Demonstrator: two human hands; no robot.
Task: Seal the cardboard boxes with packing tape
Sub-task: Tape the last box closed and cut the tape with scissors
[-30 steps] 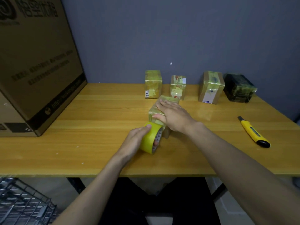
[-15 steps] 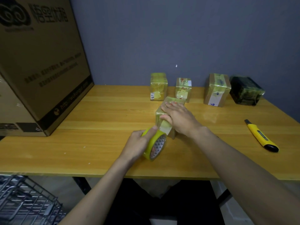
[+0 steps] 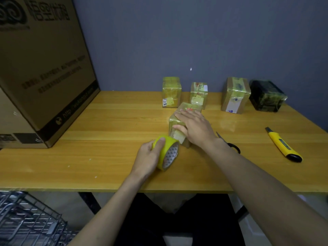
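Observation:
A small cardboard box (image 3: 186, 109) wrapped in yellowish tape lies on the wooden table (image 3: 106, 157) near its middle. My right hand (image 3: 195, 126) lies flat on top of it, fingers straight, thumb pressing the near face. My left hand (image 3: 150, 157) grips a yellow roll of packing tape (image 3: 167, 152) just in front of the box; a short strip of tape runs from the roll to the box's near face.
Three taped boxes (image 3: 171, 92) (image 3: 198, 94) (image 3: 235, 95) and a dark wrapped parcel (image 3: 267, 98) stand along the back wall. A yellow utility knife (image 3: 282, 145) lies at the right, scissors (image 3: 230, 144) behind my right forearm. A large carton (image 3: 39, 68) fills the left; a wire basket (image 3: 26, 221) sits below.
My left hand has drawn the roll toward me and slightly down, away from the box, pulling out tape. My right hand stays on the box.

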